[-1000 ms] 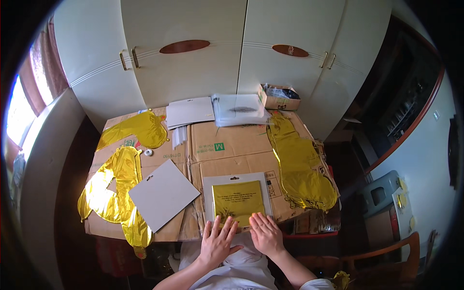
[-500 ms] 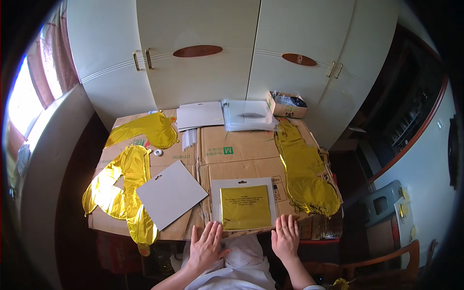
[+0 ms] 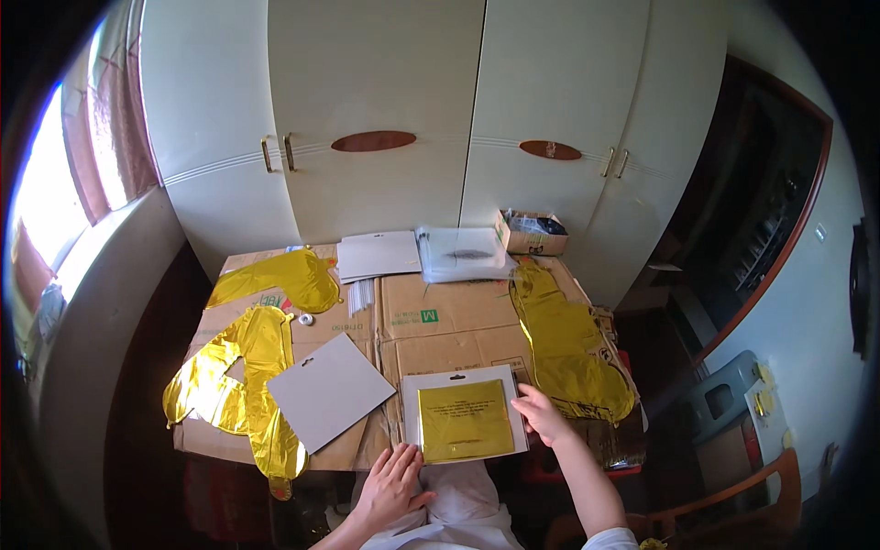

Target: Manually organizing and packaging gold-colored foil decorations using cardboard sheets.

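A white hang-hole card (image 3: 411, 403) with a folded gold foil piece (image 3: 466, 422) on its front lies at the table's front edge. My left hand (image 3: 392, 488) rests at the card's lower left corner, fingers stretched out, holding nothing. At the card's right edge, my right hand (image 3: 543, 417) has its fingers bent round the border; the fingertips are partly hidden. A second white card (image 3: 332, 392) lies aslant to the left. Beside it spreads a flat gold foil balloon (image 3: 261, 353). Another gold foil balloon (image 3: 573, 344) is on the right.
Cardboard (image 3: 440, 344) covers the table. Along its back are a third gold balloon (image 3: 284, 280), stacked white cards (image 3: 378, 252), white sticks (image 3: 361, 294), clear plastic bags (image 3: 463, 257) and an open box (image 3: 533, 240). A small white roll (image 3: 305, 320) sits left. A wooden chair (image 3: 733, 500) stands right.
My right hand has moved up from the card's lower right corner to its right edge, and its fingers have bent in. My left hand stays by the lower left corner. The view has tilted upward.
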Demonstrator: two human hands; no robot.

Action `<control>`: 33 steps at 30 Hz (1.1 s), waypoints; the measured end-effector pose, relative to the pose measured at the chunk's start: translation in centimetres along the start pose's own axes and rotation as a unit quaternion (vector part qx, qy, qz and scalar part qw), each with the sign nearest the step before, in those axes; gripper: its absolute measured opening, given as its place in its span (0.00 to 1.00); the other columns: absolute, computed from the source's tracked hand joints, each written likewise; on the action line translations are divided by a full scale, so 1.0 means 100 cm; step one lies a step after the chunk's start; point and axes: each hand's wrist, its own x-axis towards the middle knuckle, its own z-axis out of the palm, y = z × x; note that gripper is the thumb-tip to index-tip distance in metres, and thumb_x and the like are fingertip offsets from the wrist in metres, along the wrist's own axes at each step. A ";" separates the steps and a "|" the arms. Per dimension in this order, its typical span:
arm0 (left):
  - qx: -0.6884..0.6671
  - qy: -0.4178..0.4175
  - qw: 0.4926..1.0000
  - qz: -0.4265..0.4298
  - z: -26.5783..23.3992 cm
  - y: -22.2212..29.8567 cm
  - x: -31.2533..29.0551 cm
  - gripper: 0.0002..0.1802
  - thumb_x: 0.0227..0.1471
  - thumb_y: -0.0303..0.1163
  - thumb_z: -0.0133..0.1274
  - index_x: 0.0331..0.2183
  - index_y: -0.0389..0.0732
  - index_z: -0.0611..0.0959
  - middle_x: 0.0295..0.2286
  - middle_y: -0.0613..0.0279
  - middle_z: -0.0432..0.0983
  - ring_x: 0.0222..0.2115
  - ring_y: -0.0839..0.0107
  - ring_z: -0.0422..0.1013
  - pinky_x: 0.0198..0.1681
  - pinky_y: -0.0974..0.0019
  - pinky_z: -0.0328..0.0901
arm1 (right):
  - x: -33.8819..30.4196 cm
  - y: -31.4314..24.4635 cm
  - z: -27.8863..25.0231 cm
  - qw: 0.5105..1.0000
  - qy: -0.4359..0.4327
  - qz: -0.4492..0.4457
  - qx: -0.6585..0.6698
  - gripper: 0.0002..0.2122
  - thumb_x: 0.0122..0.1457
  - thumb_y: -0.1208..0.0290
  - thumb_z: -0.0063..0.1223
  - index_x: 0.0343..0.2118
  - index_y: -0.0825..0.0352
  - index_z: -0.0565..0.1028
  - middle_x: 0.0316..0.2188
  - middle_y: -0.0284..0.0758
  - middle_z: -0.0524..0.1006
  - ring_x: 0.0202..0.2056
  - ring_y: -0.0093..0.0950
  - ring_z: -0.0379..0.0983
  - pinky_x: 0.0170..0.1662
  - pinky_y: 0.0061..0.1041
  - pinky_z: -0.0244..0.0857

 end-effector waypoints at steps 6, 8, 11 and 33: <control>-0.211 0.134 0.960 -0.124 -0.006 -0.019 0.016 0.48 0.49 0.37 0.59 0.61 0.30 0.52 0.58 0.35 0.54 0.60 0.44 0.53 0.62 0.54 0.52 | 0.015 0.005 0.012 0.978 -0.015 -0.126 0.168 0.07 0.63 0.76 0.45 0.43 0.66 0.71 0.31 0.25 0.75 0.31 0.15 0.68 0.36 0.15 0.61; -0.286 0.181 0.929 -0.153 -0.018 -0.026 0.031 0.49 0.49 0.30 0.56 0.63 0.34 0.44 0.59 0.38 0.53 0.61 0.48 0.52 0.63 0.54 0.49 | 0.009 -0.005 0.021 0.967 -0.004 -0.186 0.174 0.06 0.64 0.75 0.45 0.42 0.64 0.71 0.29 0.22 0.72 0.31 0.12 0.64 0.38 0.15 0.59; -0.380 0.244 0.888 -0.089 -0.029 -0.037 0.056 0.49 0.49 0.24 0.53 0.64 0.38 0.43 0.59 0.41 0.54 0.62 0.52 0.52 0.64 0.54 0.47 | 0.008 0.002 0.020 0.943 -0.010 -0.303 0.135 0.05 0.65 0.73 0.46 0.42 0.63 0.71 0.35 0.25 0.75 0.33 0.13 0.62 0.40 0.16 0.58; -0.563 0.174 0.801 -0.108 0.026 -0.060 0.067 0.28 0.51 0.18 0.50 0.54 0.36 0.64 0.46 0.57 0.71 0.46 0.74 0.68 0.46 0.71 0.65 | 0.005 0.020 0.026 0.968 -0.034 -0.247 0.019 0.18 0.61 0.74 0.51 0.54 0.67 0.63 0.30 0.21 0.64 0.27 0.10 0.55 0.30 0.14 0.53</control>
